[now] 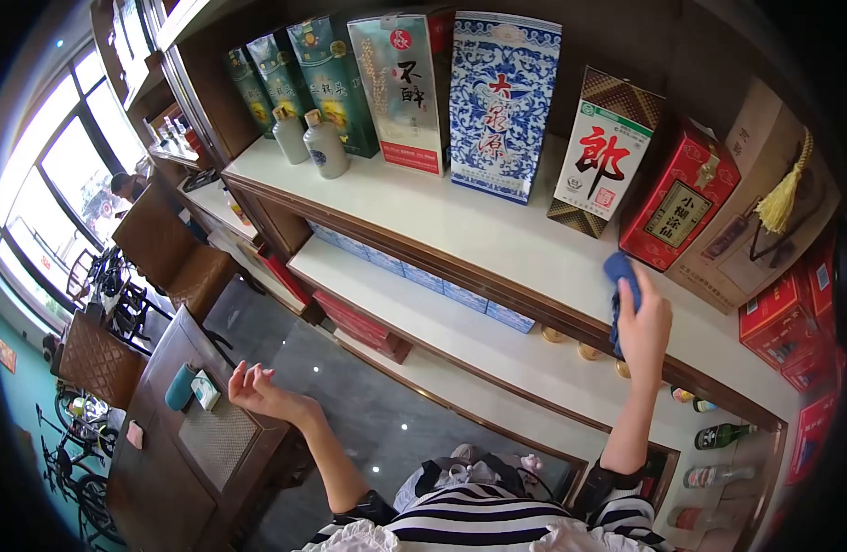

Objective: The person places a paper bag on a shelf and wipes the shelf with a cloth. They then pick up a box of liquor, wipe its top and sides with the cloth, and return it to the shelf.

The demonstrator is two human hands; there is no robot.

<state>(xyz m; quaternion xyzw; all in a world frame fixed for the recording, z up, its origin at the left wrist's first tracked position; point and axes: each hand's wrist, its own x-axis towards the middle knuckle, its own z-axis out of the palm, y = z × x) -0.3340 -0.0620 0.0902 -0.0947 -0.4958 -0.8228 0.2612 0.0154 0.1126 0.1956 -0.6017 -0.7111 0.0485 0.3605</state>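
Observation:
My right hand (644, 324) is closed round a dark blue cloth (618, 270), which touches the white top shelf (497, 241) near its front edge. Just behind the cloth stands a red liquor box (679, 198) with gold trim. To its left is a white and brown patterned box (603, 152) with a large red character. My left hand (269, 396) hangs in the air away from the shelves, its fingers loosely bent and apart, holding nothing.
Farther left stand a blue-and-white box (504, 106), a silver-green box (400, 97), green boxes and two small bottles (326, 145). A tan box with a yellow tassel (784, 193) is at right. Lower shelves hold boxes and bottles (725, 434). A wooden table (157, 460) is left.

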